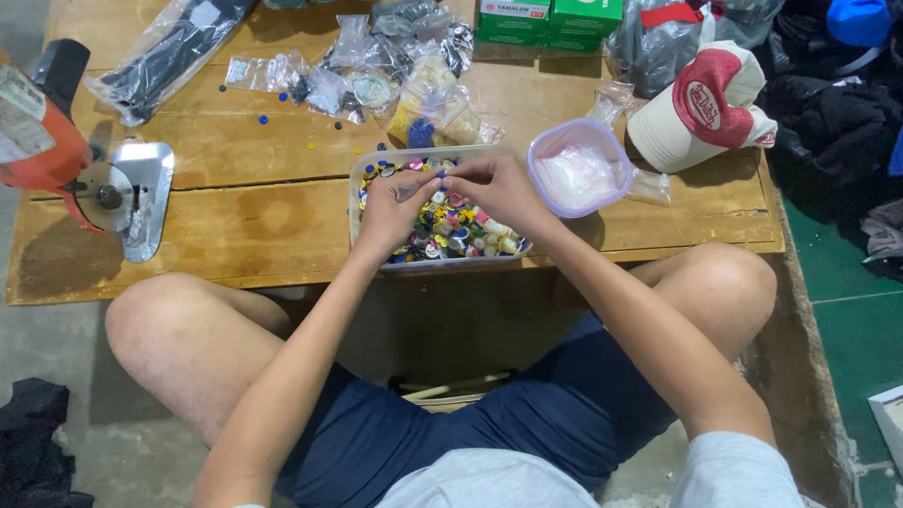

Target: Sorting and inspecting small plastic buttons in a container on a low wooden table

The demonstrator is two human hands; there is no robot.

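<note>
Over the clear rectangular plastic tray of mixed coloured buttons (372,179) on the low wooden table (245,221), our left hand (393,209) and right hand (497,185) pinch one small blue button (440,173) together; we judge sorting is underway, needing a careful fingertip grip.

Multicoloured buttons (450,226), lilac-rimmed tub (580,169)

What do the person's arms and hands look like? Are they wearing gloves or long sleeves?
No gloves and no long sleeves. The left hand and right hand are bare, and both forearms are bare up to the elbows. I see no rings, watch or bracelets. Lower down are dark blue shorts and a light grey shirt.
</note>
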